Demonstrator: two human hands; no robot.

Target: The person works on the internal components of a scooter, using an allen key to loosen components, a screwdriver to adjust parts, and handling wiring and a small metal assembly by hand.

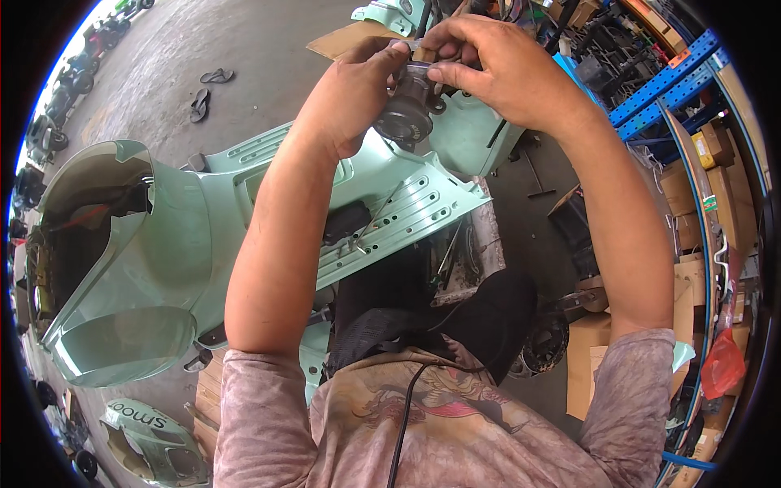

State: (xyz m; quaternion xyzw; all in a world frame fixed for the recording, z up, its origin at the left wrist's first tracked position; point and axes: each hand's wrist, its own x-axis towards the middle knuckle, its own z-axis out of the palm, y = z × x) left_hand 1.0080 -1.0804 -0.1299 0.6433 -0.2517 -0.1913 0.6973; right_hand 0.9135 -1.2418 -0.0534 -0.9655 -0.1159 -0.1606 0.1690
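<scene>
Up in front of me, both hands work at a black cylindrical part with a round face and side lugs (407, 119), over the mint-green scooter body (293, 183). My left hand (355, 91) is closed at the part's upper left, thumb and fingers pinching near its top. Opposite it, my right hand (498, 71) has thumb and fingers pinched at a thin pale strip (418, 65) across the part's top. Whether the strip is tape or plastic, I cannot tell. The fingers partly cover the part's upper end.
A black box-shaped part (347, 221) and a thin metal tool (364, 242) rest on the footboard. Sandals (200, 106) lie on the floor at far left. A blue shelf rack (667, 85) with cardboard boxes stands right. Another green panel (159, 443) lies lower left.
</scene>
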